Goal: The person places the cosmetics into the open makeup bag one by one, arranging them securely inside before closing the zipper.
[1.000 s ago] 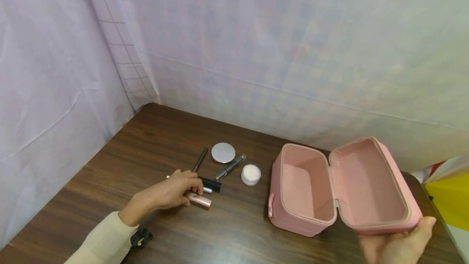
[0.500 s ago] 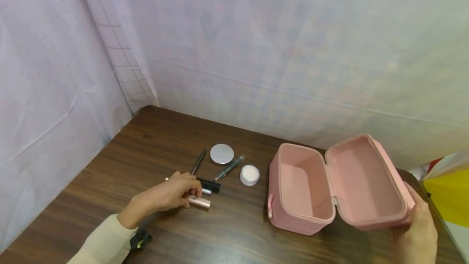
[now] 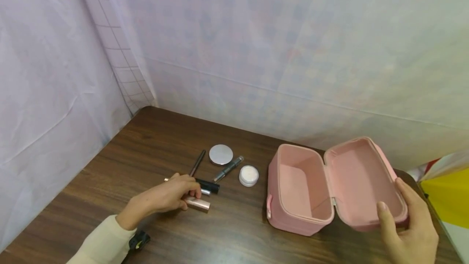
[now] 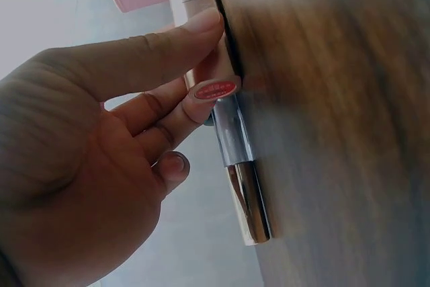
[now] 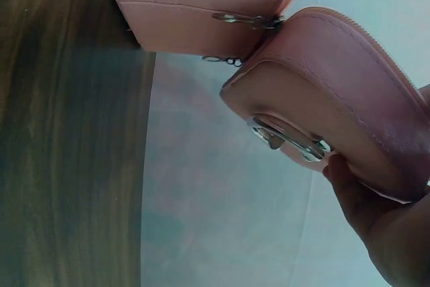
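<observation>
My left hand (image 3: 165, 194) pinches a rose-gold cosmetic tube (image 3: 198, 203) between thumb and fingers, low over the table. In the left wrist view, the tube's end (image 4: 215, 90) carries a red oval label. Close behind it lie a silver-and-gold tube (image 4: 235, 132) and a black tube (image 3: 208, 185), both partly hidden by the hand in the head view. At the right stands a pink makeup case (image 3: 298, 227), unzipped, its inside bare. My right hand (image 3: 412, 227) grips the tilted lid (image 3: 360, 182) at its outer edge, thumb over the inner side. In the right wrist view, a metal-fitted handle (image 5: 289, 139) shows on the lid.
Beyond the left hand lie a dark pencil (image 3: 198, 162), a round silver compact (image 3: 221, 154), a grey-green double-ended stick (image 3: 228, 169) and a small white jar (image 3: 248, 175). A black object (image 3: 139, 240) sits by the left wrist. White curtains hang behind the wooden table (image 3: 234, 239).
My right hand has shifted from beneath the lid's near corner to its outer edge, and its thumb has come over the inner side. The left hand has stayed nearly still on the rose-gold tube.
</observation>
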The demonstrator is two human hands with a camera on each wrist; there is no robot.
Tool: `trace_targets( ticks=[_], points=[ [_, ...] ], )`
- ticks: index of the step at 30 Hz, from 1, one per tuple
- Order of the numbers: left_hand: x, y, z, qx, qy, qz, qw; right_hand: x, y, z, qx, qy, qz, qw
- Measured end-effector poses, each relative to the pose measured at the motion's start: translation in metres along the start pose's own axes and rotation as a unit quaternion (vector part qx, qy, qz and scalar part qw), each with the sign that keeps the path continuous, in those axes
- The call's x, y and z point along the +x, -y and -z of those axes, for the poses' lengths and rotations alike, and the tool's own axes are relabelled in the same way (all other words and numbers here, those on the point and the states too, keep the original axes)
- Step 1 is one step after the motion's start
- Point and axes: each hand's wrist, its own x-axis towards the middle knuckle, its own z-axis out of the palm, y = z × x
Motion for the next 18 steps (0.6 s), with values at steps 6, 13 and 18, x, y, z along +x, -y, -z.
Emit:
trace_targets(
  ticks=[6,13,18],
  points=[
    [-0.002,0.0001,0.0029,0.009,0.002,0.004,1.0,0.0004,-0.0003,0.0003,-0.002,-0.007,0.005,1.0],
    [-0.0027,0.0013,0.0044,0.024,-0.001,-0.005,0.9997,0.0004,-0.0056,0.0016,-0.012,0.006,0.017,0.9998],
    [-0.0029,0.0008,0.0039,0.027,0.0,-0.001,0.9996,-0.0002,-0.0062,0.0013,-0.018,0.005,0.016,0.9997]
  ],
)
